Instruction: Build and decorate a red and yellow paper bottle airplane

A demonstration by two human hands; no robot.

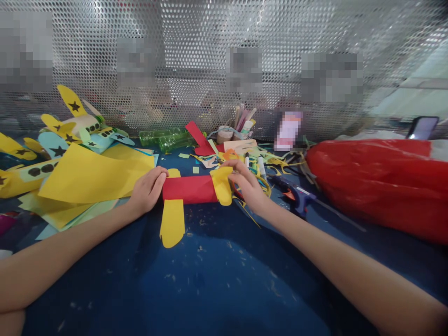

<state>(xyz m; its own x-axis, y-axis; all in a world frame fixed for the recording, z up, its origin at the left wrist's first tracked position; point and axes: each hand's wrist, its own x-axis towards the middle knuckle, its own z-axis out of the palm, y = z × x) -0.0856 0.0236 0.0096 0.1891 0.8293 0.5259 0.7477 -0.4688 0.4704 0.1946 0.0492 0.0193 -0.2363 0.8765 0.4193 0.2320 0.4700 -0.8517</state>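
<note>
A paper airplane model (190, 189) with a red tube body lies crosswise above the blue table. Its long yellow wing (172, 224) points toward me, and part of the other wing shows behind the body. My left hand (150, 189) is closed around the body's left end, hiding that end. At the right end, the fingers of my right hand (247, 183) pinch the yellow tail piece (222, 185). The tail has an upright fin and a flat part hanging toward me.
Yellow paper sheets (101, 175) and finished-looking paper planes (75, 123) lie at left. Green bottles (171, 138), paper scraps and markers are behind. A glue gun (297, 195) and a red plastic bag (371, 182) lie at right. A perforated metal screen (196, 56) stands behind.
</note>
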